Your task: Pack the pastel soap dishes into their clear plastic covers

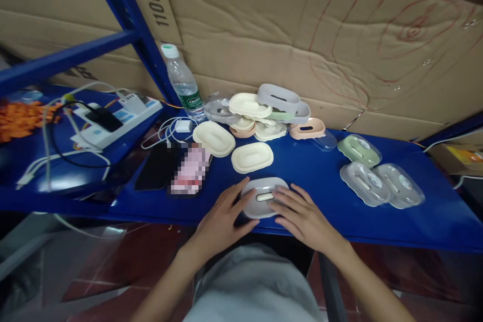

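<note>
A grey oval soap dish (260,211) lies near the table's front edge, with a cream bar-shaped piece (264,196) across its middle. At its left end my left hand (222,214) is open, fingers and thumb spread along the rim. My right hand (304,214) is open too, its outstretched fingers resting on the dish's right side and top. Just beyond the dish is a cream oval tray (252,157), and a second cream tray (214,139) sits behind it to the left.
A heap of soap-dish parts (279,98) lies against the cardboard (241,25). On the right are green (359,151) and grey dishes (365,184) with clear covers. To the left are a water bottle (184,85), phones (154,167), a charger (183,126) and a power strip (116,123).
</note>
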Motion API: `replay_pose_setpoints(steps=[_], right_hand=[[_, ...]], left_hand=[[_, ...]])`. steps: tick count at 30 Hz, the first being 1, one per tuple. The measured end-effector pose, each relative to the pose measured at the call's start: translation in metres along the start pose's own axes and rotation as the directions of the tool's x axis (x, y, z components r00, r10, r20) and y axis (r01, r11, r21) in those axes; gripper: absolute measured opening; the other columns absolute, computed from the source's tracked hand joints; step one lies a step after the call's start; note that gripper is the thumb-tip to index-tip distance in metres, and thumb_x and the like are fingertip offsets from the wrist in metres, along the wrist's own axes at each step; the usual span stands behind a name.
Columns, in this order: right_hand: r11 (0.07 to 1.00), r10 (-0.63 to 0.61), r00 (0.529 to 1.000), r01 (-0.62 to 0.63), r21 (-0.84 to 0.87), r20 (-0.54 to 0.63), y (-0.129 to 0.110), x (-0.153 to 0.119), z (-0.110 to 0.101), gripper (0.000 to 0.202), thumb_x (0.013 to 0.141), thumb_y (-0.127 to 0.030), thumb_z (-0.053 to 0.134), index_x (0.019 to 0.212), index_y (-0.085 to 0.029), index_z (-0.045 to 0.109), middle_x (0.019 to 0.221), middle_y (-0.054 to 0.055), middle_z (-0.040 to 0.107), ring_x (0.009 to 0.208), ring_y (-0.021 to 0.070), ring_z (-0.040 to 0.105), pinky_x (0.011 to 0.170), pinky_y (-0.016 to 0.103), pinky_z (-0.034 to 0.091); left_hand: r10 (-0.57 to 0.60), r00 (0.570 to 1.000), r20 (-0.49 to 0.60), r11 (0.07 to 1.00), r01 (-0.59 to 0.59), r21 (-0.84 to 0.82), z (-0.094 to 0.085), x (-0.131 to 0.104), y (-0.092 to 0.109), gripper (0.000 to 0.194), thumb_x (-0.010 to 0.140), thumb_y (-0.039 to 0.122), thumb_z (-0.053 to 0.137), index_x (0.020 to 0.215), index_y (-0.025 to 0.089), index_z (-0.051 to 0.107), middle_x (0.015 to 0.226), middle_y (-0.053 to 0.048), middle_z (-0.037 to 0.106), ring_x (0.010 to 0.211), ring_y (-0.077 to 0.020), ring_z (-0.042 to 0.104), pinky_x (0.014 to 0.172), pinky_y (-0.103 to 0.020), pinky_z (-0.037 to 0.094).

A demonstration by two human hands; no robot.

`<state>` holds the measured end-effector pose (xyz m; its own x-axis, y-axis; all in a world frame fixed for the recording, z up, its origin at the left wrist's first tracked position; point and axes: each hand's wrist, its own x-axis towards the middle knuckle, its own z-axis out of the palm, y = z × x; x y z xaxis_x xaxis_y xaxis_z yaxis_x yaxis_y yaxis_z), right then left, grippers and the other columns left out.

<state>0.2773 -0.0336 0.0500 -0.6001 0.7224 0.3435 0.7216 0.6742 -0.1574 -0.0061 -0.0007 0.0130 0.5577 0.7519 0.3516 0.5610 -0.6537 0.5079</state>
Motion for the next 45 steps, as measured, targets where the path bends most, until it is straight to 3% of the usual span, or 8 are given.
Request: replay_pose_setpoints(steps=[7, 13, 18, 24, 29, 33, 38, 45], right_hand=[[0.986, 0.054, 0.99, -0.075, -0.152, -0.133, 0.044, 0.061, -0.044, 0.031, 0.11, -0.025, 0.052, 0.135, -0.019, 0.071, 0.136, 0.009, 0.076, 0.128, 0.0265, 0.069, 0.108, 0.047, 0.052], [0.968, -0.047, 0.998, 0.034, -0.25, -0.047, 0.027, 0.205, -0.047, 0.043, 0.11, -0.036, 0.054, 0.148, -0.02, 0.063, 0.157, 0.014, 0.059, 0.146, 0.0324, 0.053, 0.119, 0.05, 0.04], [0.947, 0.213, 0.973, -0.184, -0.264, 0.087, 0.037, 0.32, -0.029, 0.085, 0.097, -0.058, 0.071, 0.167, -0.021, 0.039, 0.174, 0.022, 0.032, 0.154, 0.0453, 0.041, 0.124, 0.063, 0.03], [0.934, 0.323, 0.921, -0.274, -0.23, 0.216, 0.055, 0.36, -0.019, 0.055, 0.103, -0.052, 0.063, 0.145, -0.017, 0.066, 0.141, 0.021, 0.07, 0.13, 0.0364, 0.067, 0.11, 0.049, 0.052], [0.973, 0.172, 0.981, -0.183, -0.138, -0.089, 0.045, 0.305, -0.044, 0.058, 0.106, -0.047, 0.06, 0.156, -0.019, 0.057, 0.166, 0.016, 0.048, 0.155, 0.0358, 0.044, 0.126, 0.052, 0.04], [0.99, 0.136, 0.959, -0.14, -0.001, -0.248, 0.028, 0.173, -0.058, 0.059, 0.105, -0.051, 0.062, 0.159, -0.028, 0.054, 0.168, 0.008, 0.048, 0.156, 0.0352, 0.045, 0.129, 0.06, 0.037], [0.958, 0.248, 0.945, -0.208, 0.196, -0.211, 0.013, 0.009, -0.027, 0.066, 0.102, -0.033, 0.068, 0.164, -0.035, 0.045, 0.168, 0.011, 0.047, 0.152, 0.0337, 0.05, 0.122, 0.058, 0.05], [0.955, 0.182, 0.983, -0.182, 0.236, 0.022, 0.001, -0.022, -0.002, 0.062, 0.104, -0.032, 0.065, 0.164, -0.036, 0.045, 0.175, 0.008, 0.035, 0.162, 0.0312, 0.034, 0.126, 0.056, 0.044]], left_hand=[[-0.004, 1.0, 0.022, 0.998, 0.003, 0.055, -0.001, 0.0, 0.004, 0.065, 0.1, 0.038, 0.07, 0.16, 0.03, 0.048, 0.172, -0.013, 0.041, 0.151, -0.0378, 0.051, 0.12, -0.058, 0.051], [-0.01, 1.0, 0.026, 0.998, 0.009, 0.054, 0.001, -0.001, 0.004, 0.061, 0.098, 0.038, 0.073, 0.155, 0.028, 0.054, 0.171, -0.013, 0.042, 0.15, -0.0396, 0.051, 0.12, -0.059, 0.05], [0.002, 1.0, 0.029, 0.999, -0.003, 0.036, 0.0, -0.003, 0.004, 0.063, 0.095, 0.037, 0.076, 0.154, 0.027, 0.055, 0.172, -0.013, 0.041, 0.15, -0.0396, 0.051, 0.12, -0.06, 0.05], [0.0, 0.999, 0.051, 1.0, 0.0, -0.005, -0.001, -0.004, 0.001, 0.065, 0.095, 0.036, 0.077, 0.155, 0.027, 0.054, 0.173, -0.014, 0.038, 0.153, -0.0394, 0.048, 0.121, -0.06, 0.049], [-0.057, 0.996, 0.068, 0.995, 0.062, -0.077, -0.003, -0.004, 0.0, 0.073, 0.097, 0.037, 0.075, 0.163, 0.032, 0.043, 0.174, -0.01, 0.038, 0.155, -0.0376, 0.045, 0.124, -0.058, 0.047], [-0.124, 0.989, 0.083, 0.971, 0.138, -0.197, -0.006, -0.002, 0.0, 0.098, 0.095, 0.033, 0.077, 0.171, 0.035, 0.016, 0.173, -0.011, 0.039, 0.158, -0.0318, 0.043, 0.127, -0.052, 0.045], [-0.23, 0.968, 0.1, 0.916, 0.25, -0.313, -0.007, 0.001, -0.003, 0.114, 0.089, 0.03, 0.084, 0.172, 0.036, 0.007, 0.171, -0.012, 0.043, 0.156, -0.0318, 0.047, 0.126, -0.053, 0.045], [-0.197, 0.964, 0.177, 0.908, 0.248, -0.338, -0.013, 0.005, -0.002, 0.113, 0.087, 0.035, 0.086, 0.172, 0.035, 0.01, 0.169, -0.011, 0.045, 0.156, -0.032, 0.045, 0.128, -0.056, 0.04]])
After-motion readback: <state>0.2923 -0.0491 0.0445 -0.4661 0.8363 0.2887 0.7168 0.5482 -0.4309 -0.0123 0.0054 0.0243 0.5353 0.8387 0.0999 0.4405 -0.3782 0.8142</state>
